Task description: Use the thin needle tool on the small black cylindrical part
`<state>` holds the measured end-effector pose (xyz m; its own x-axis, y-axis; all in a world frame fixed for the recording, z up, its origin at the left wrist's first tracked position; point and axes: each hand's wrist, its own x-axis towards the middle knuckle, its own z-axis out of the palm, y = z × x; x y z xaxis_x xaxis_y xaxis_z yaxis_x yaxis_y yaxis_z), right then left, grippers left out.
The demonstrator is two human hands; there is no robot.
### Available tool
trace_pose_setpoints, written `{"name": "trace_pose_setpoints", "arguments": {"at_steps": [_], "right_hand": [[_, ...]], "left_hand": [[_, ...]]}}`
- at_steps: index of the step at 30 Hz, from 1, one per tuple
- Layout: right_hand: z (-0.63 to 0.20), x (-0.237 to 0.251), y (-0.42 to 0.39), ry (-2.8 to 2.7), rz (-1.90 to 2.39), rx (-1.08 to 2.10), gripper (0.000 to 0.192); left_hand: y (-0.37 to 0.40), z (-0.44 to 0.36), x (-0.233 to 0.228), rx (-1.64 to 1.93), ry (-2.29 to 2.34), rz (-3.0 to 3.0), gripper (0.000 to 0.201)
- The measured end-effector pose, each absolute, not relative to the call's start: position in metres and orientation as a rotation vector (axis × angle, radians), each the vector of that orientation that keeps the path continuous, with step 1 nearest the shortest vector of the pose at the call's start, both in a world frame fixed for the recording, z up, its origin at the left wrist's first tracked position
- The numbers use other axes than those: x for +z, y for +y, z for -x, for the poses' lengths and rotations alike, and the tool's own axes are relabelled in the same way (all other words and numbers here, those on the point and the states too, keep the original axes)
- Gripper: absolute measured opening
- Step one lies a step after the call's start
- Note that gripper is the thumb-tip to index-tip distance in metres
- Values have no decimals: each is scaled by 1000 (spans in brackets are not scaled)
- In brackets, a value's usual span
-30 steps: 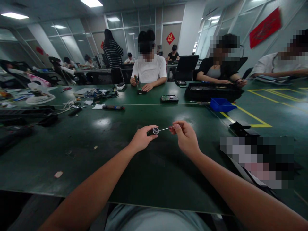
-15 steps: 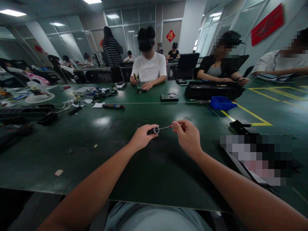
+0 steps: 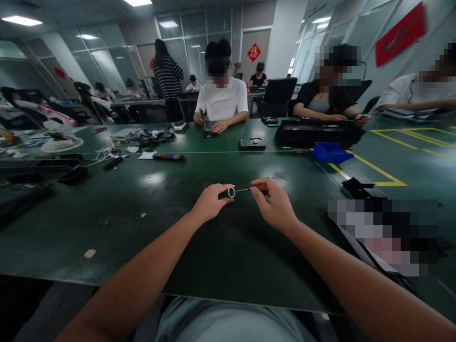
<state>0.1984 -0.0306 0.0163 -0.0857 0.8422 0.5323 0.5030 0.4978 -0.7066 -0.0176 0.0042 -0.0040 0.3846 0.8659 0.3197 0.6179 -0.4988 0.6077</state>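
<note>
Head view: far beyond and to the left of the black cylinder (image 3: 226,194), a white disc-shaped piece (image 3: 53,147) lies on the surface (image 3: 221,256). Left of the cylinder and nearer to me, a paper scrap (image 3: 90,253) lies flat. Beyond the cylinder, to its left, is a slim dark tool (image 3: 171,157). The fingers of my left hand (image 3: 209,202) are closed around the cylinder; its pale ringed end is exposed. From that end, a thin-shafted screwdriver (image 3: 242,190) runs rightward. Farther out, right of the cylinder, lies a circuit-board unit (image 3: 252,143). Right of the cylinder, my right hand (image 3: 275,202) has its thumb at the screwdriver's red handle end, index finger raised apart; I cannot tell whether the hidden fingers grip it. Farther right and beyond the cylinder sits a blue tray (image 3: 332,153).
</note>
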Motion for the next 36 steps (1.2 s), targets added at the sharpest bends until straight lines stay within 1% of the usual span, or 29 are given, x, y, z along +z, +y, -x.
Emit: {"name": "trace_pose_setpoints", "arguments": {"at_steps": [2,6,9,13,17,20,24,29,34,36], "right_hand": [[-198,17,-30,-1735,1179,446,21],[-198,19,-29,-1701,1309,449,32],[-197,18,-30,-1706,1279,421,26],[-196,16,-32,-1743,1201,425,28],[-196,14,-33,-1734,1248,430,29],[-195,12,-31,-1663,1219,448,23],[-193,6,-24,-1439,1127,736,21],[-191,4,-16,-1011,911,1155,28],[-194,7,-12,-780,870,1373,29],[-195,6,-11,-763,889,1385,29]], "left_hand": [[4,18,-3,859,1291,-2264,39],[3,17,-2,833,1270,-2290,38],[2,16,-2,826,1272,-2295,38],[4,18,-3,883,1296,-2280,40],[6,20,-6,901,1291,-2298,41],[6,20,-7,887,1289,-2317,40],[6,20,-5,910,1279,-2316,40],[8,22,-1,962,1196,-2316,39],[8,21,0,919,1054,-2399,39],[7,20,1,886,1076,-2416,38]]}}
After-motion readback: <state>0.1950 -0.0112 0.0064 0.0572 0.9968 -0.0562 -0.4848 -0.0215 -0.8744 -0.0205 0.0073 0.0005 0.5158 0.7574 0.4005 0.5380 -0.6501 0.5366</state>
